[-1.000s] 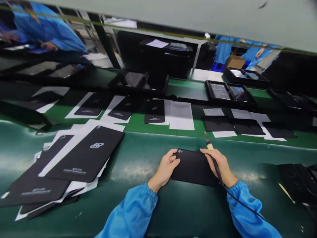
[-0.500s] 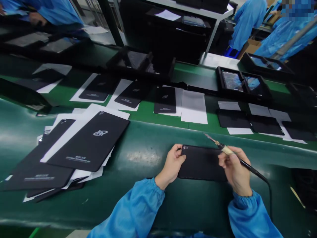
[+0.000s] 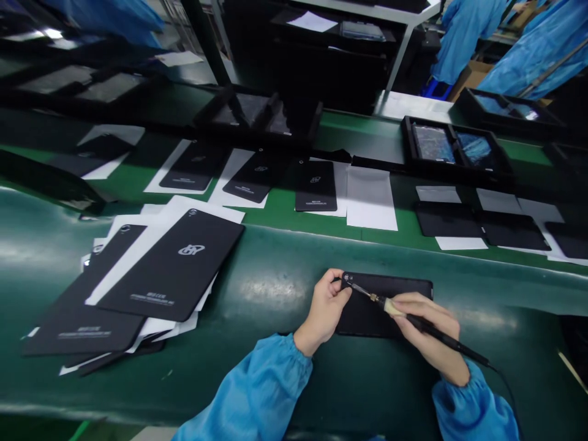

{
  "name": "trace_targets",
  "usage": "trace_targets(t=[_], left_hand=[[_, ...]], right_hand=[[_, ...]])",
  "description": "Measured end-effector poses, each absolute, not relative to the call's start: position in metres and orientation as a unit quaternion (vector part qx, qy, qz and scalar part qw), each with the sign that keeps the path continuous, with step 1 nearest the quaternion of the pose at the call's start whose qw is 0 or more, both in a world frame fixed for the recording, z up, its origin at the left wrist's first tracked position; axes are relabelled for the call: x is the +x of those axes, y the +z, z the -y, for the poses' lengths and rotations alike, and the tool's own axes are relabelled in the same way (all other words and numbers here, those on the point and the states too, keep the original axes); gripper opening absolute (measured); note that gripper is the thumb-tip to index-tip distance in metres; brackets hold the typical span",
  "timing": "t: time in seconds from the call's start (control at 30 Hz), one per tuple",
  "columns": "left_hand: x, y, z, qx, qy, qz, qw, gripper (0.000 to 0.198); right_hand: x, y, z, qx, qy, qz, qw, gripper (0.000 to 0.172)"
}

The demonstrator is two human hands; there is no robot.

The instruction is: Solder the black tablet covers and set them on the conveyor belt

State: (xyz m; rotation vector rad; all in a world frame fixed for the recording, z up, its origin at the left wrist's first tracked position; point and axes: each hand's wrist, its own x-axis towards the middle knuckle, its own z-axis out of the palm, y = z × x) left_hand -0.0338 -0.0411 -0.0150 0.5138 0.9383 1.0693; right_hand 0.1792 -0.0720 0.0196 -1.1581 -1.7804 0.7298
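Observation:
On the green padded bench edge, a black tablet back cover [image 3: 383, 309] lies flat under my hands. My left hand [image 3: 326, 312] grips its upper left corner. My right hand [image 3: 427, 337] holds a corded soldering iron [image 3: 441, 331] like a pen, over the cover. The iron's metal tip [image 3: 361, 292] reaches the cover's top left corner, close to a small round opening there. My left fingers hide part of that corner. To the left, a loose pile of black back covers [image 3: 172, 263] lies on white sheets.
Black covers [image 3: 316, 187] and white sheets [image 3: 371, 199] lie in a row on the green conveyor belt [image 3: 280, 211]. Behind them stand black trays holding tablets [image 3: 452, 147]. Co-workers in blue smocks [image 3: 466, 40] stand at the far right. A black cord trails off my right hand.
My right hand has moved left and brought the iron's tip down from above the cover to its top left corner. The cover has shifted slightly right, and the view has tilted.

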Motion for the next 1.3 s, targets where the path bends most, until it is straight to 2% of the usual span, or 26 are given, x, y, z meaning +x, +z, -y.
trace_targets(t=[0.47,0.87,1.3], left_hand=[[-0.034,-0.019,0.041,0.232,0.486,-0.428,0.725,0.033],[-0.035,-0.016,0.042,0.242,0.484,-0.430,0.723,0.030],[-0.034,-0.018,0.043,0.251,0.479,-0.434,0.721,0.028]], right_hand=[[0.180,0.013,0.067,-0.454,0.297,0.724,0.427,0.018],[0.179,0.040,0.055,-0.453,0.293,0.738,0.404,0.013],[0.181,0.044,0.043,-0.443,0.325,0.751,0.367,0.013]])
